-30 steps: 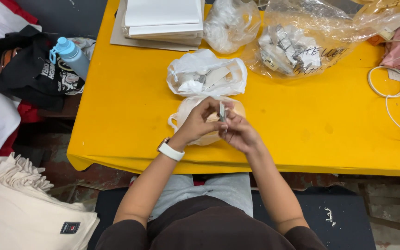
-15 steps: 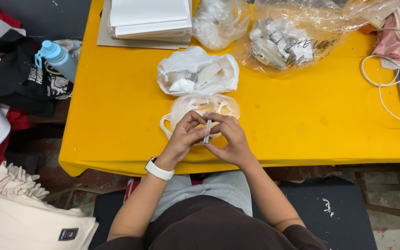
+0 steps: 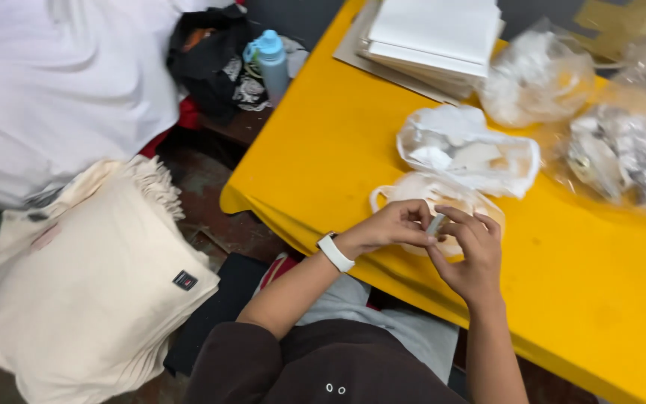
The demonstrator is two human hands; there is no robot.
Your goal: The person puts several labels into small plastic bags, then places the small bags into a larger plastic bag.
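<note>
View swung left and tilted: the table (image 3: 338, 135) edge ran diagonally, and the stack of cream bags (image 3: 91, 292) and white cloth (image 3: 61, 82) on the floor side came into fuller view. Both hands (image 3: 394, 227) (image 3: 471, 258) kept the small white piece (image 3: 436, 224) pinched between fingertips, now over the bag (image 3: 405, 191) nearest the table edge.
</note>
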